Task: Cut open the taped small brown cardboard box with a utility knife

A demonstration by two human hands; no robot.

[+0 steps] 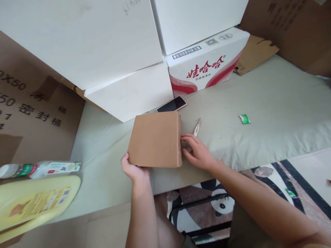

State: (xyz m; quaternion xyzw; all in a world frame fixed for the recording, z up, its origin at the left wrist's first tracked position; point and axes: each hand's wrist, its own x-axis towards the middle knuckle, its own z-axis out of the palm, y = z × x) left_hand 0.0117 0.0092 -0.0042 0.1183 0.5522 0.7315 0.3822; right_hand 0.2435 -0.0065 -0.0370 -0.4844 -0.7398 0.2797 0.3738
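A small brown cardboard box (155, 139) is tilted up in front of me. My left hand (133, 168) grips its lower left corner, the thumb at the edge and the other fingers hidden underneath. At the box's right side is my right hand (196, 151), fingers apart, with the fingertips at or very near the narrow side face. A slim utility knife (197, 126) lies on the pale green cloth just beyond that hand, partly covered by it. Behind the box rests a phone (176, 104) with a dark screen.
White cartons (131, 91) and a red-and-white carton (204, 70) stand at the back. A green packet (244, 119) lies on the cloth (274, 103) to the right. At left are a clear bottle (41, 169), a yellow jug (38, 199) and a large brown carton (38, 103).
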